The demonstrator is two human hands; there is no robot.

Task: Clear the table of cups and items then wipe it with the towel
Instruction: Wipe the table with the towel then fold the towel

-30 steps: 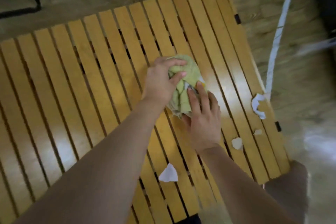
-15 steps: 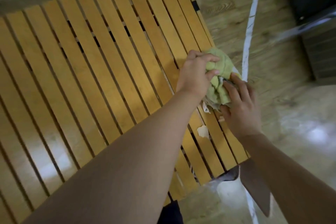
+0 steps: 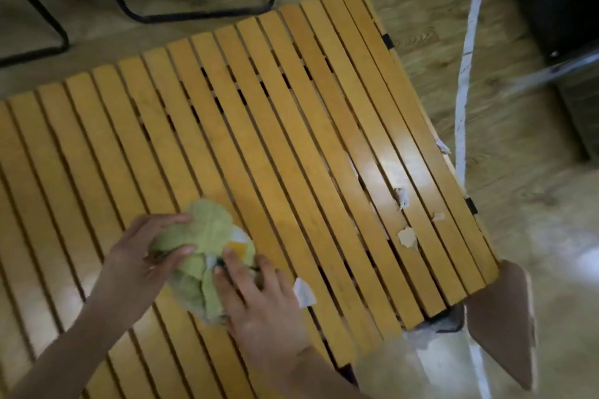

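— Why both hands on that crumpled pale-green cloth towel (image 3: 207,256)?

— It looks bunched into a wad rather than spread flat, so I'd guess one hand alone would let it unroll. The left hand (image 3: 146,259) cups the wad from its left side, thumb and fingers (image 3: 181,251) curled and clamped on the cloth. The right hand (image 3: 259,298) presses on it from the near side, fingers (image 3: 231,261) slightly spread and flat against the fabric.

— Where does it sit?

— On the slatted yellow wooden tabletop (image 3: 291,126), towards the near left, touching the slats.

— I see no cups.

— Nor do I; that part seems done. What remains is litter: a white paper scrap (image 3: 304,292) just beside the right hand, and small pale torn bits (image 3: 406,236) over on the right near the edge.

— So why hold it so tight?

— Probably to sweep the scraps along. The gaps between slats are a risk, I'd say; bits could drop through to the wood-look floor (image 3: 534,236). There seems to be something white and orange tucked in the wad, but I can't tell what.
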